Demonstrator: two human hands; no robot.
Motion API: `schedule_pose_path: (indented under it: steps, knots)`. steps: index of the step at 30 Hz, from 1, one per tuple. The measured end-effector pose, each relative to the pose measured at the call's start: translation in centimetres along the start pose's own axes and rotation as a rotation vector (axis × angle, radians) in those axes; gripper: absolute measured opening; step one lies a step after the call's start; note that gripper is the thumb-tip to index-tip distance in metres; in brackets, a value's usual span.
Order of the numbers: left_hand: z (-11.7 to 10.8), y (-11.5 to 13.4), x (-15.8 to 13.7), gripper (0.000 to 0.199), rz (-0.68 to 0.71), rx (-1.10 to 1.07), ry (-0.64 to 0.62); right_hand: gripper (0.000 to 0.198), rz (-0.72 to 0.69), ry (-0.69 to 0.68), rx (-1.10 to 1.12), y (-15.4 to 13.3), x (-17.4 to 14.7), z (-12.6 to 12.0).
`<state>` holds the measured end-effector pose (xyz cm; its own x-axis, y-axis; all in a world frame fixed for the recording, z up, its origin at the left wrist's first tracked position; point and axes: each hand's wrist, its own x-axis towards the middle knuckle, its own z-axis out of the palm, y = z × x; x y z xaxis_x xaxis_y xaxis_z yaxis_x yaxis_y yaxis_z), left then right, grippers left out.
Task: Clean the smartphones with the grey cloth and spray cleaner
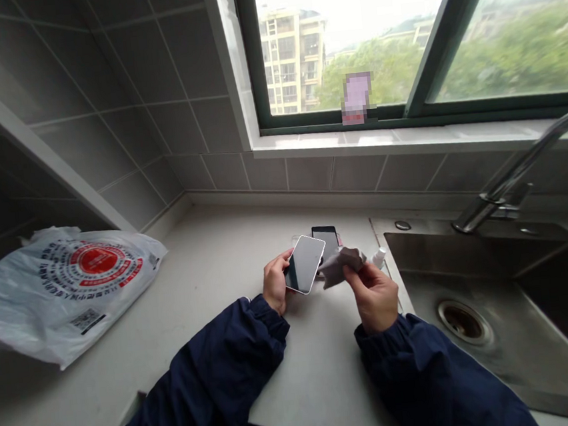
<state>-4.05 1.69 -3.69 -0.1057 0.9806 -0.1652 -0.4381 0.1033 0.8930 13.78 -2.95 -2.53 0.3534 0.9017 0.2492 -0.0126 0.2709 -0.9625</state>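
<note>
My left hand [274, 282] is closed around the left edge of a smartphone [307, 264] with a pale rim, its dark glossy screen turned up toward me. A crumpled grey cloth [340, 266] is pinched between the thumb and fingers of my right hand [373, 293], just right of the held phone and apart from its screen. Behind both lies a second, dark phone [325, 237] on the counter, partly covered by the held phone and the cloth. A small white-capped bottle [379, 256] shows beyond my right hand, its lower part hidden.
On the right, a steel sink [410, 274] with a drain [464, 321] and a chrome faucet [484, 207] borders the pale counter [219, 266]. A white plastic bag [118, 316] with red print sits at the left. A tiled wall and window [373, 44] rise behind.
</note>
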Motion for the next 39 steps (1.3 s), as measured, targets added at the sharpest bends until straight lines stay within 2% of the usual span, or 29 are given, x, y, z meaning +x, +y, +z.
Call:
schedule_pose_path:
  steps: [2, 4, 8, 12, 16, 21, 31, 35, 39]
  knots:
    - [0.2, 0.0, -0.2, 0.042, 0.018, 0.021, -0.015, 0.039, -0.123, 0.06, -0.106, -0.7, -0.1, -0.2]
    - [0.6, 0.1, -0.5, 0.042, 0.041, 0.039, -0.044, 0.031, -0.29, 0.017, -0.217, -0.9, -0.3, -0.3]
    - [1.1, 0.4, -1.1, 0.043, 0.092, 0.054, -0.094, 0.038, -0.647, -0.261, -0.412, -0.1, -0.7, -0.2]
    - [1.0, 0.4, -1.2, 0.043, 0.103, 0.027, -0.074, 0.046, -0.795, -0.476, -0.703, 0.8, -1.1, 0.1]
    - [0.8, 0.3, -0.9, 0.044, 0.112, 0.011, -0.042, 0.046, -0.793, -0.503, -0.882, 0.9, -1.4, 0.2]
    - [0.8, 0.2, -0.9, 0.042, 0.136, 0.045, -0.047, 0.048, -0.665, -0.424, -1.016, 1.6, -1.3, 0.1]
    - [0.9, 0.2, -1.5, 0.042, 0.191, 0.07, -0.126, 0.07, -0.563, -0.311, -0.976, 2.7, -1.0, 0.1]
    - [0.9, 0.1, -1.5, 0.042, 0.188, 0.063, -0.115, 0.06, -0.52, -0.324, -0.941, 2.7, -0.9, 0.0]
    - [0.8, -0.1, -1.3, 0.043, 0.166, 0.045, -0.065, 0.049, -0.518, -0.397, -0.871, 2.7, -1.0, 0.0]
